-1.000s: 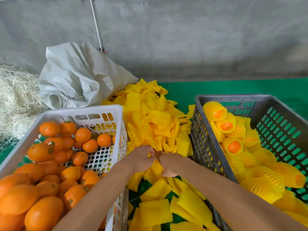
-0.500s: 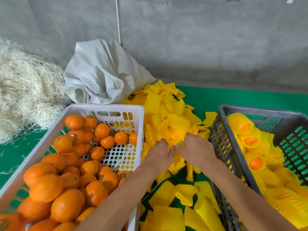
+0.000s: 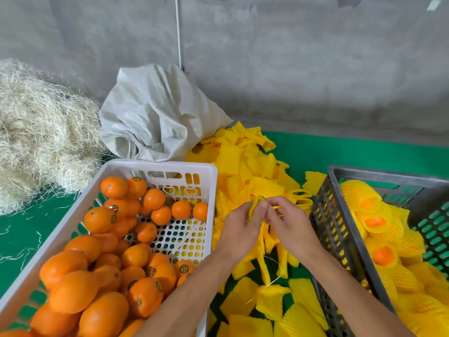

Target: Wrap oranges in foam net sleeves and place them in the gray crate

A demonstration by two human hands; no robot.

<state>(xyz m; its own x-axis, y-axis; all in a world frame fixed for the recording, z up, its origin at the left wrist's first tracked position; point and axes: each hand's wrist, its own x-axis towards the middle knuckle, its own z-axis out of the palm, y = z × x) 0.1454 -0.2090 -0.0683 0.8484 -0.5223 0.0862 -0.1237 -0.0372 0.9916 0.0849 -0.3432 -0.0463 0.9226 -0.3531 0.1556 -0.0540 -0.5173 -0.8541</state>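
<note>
My left hand and my right hand meet over the pile of yellow foam net sleeves, both pinching one flat yellow sleeve by its top edge. A white crate on the left holds several bare oranges. The gray crate on the right holds several oranges wrapped in yellow net. More sleeves lie on the green mat between the two crates, under my forearms.
A crumpled white woven sack sits behind the white crate against the gray wall. A heap of pale straw fibre lies at the left. Green matting covers the floor, and a thin cord hangs down the wall.
Both hands have lifted from the pile with a single sleeve pinched between them. The view has shifted left and up, so the straw and sack show more.
</note>
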